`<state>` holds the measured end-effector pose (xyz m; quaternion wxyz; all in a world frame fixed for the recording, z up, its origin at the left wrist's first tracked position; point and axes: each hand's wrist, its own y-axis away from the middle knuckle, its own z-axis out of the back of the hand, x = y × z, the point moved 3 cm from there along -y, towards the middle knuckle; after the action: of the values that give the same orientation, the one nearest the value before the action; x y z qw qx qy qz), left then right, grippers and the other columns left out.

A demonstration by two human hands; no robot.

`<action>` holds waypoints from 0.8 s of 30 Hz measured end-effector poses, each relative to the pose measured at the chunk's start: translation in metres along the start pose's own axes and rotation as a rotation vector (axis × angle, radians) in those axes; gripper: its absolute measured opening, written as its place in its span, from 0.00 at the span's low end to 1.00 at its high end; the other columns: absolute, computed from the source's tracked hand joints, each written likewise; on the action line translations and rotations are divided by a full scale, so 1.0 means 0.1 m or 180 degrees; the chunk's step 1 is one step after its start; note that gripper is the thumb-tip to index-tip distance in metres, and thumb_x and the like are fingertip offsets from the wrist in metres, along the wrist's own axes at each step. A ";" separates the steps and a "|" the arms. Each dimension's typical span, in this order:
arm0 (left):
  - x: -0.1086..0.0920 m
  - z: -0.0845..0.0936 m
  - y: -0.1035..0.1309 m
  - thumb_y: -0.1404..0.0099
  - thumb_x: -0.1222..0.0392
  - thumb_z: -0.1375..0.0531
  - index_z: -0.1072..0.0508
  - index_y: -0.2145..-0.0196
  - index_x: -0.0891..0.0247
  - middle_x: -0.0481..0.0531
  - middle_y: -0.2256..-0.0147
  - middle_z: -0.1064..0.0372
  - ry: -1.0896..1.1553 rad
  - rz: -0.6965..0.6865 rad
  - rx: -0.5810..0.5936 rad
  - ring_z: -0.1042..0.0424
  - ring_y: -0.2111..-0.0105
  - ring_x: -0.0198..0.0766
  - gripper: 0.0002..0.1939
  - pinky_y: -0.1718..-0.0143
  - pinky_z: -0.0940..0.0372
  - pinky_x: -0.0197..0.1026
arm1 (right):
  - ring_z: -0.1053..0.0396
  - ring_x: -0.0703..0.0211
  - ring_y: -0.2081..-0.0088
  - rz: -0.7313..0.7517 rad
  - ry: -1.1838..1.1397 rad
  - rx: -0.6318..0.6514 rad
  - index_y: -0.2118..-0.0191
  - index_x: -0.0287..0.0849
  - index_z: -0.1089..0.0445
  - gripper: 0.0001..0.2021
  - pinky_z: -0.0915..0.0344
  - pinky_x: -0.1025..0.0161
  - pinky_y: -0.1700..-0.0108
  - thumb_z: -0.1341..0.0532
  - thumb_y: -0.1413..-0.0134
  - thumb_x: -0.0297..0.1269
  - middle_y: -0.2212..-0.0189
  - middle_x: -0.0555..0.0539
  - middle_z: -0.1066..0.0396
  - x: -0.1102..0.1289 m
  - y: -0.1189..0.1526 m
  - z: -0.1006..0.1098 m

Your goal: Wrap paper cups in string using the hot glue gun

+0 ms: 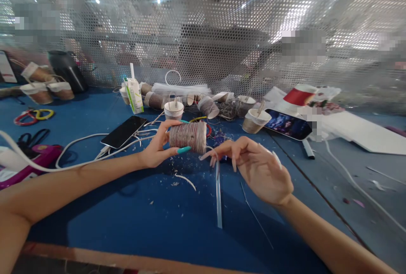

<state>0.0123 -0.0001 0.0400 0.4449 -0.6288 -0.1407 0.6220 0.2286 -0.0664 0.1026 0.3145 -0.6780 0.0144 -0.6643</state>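
My left hand (157,145) grips a yarn-wrapped cup (187,137) lying sideways above the blue table, thumb below and fingers on top. From the cup's right end a narrow pale strip (218,198) curves and hangs down. Beside that end is my right hand (253,164), its fingers apart and loosely bent. Its fingertips are close to the strip's upper bend; whether they touch it I cannot tell. Behind the held cup stands a white-rimmed cup (173,109), and the red handle of a tool partly shows.
A black phone (124,132) with white cables lies left, near red-and-yellow-handled scissors (33,116). Several wrapped cups (207,107) line the back beside a drink carton (135,95). At right a lit phone (288,124) leans by another cup (255,120). Perforated sheeting rises behind.
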 end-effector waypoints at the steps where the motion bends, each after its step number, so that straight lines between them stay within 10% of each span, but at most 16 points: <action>1: 0.00 0.00 0.00 0.37 0.58 0.36 0.42 0.43 0.51 0.53 0.48 0.40 -0.0009 0.0017 0.0028 0.31 0.54 0.41 0.28 0.57 0.29 0.41 | 0.27 0.49 0.65 0.0005 -0.0009 0.0010 0.72 0.46 0.35 0.24 0.33 0.51 0.60 0.46 0.45 0.64 0.64 0.42 0.21 0.00 0.00 0.00; 24: -0.01 -0.04 -0.03 0.37 0.55 0.36 0.41 0.43 0.49 0.54 0.47 0.41 -0.0013 -0.0048 0.0447 0.30 0.53 0.42 0.28 0.54 0.29 0.44 | 0.27 0.49 0.61 0.0087 0.0162 0.0018 0.68 0.46 0.33 0.20 0.34 0.53 0.59 0.44 0.43 0.59 0.61 0.42 0.22 0.03 0.01 0.04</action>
<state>0.0166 -0.0005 0.0423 0.4923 -0.5937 -0.1023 0.6283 0.2328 -0.0667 0.1055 0.3249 -0.6597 0.0298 -0.6770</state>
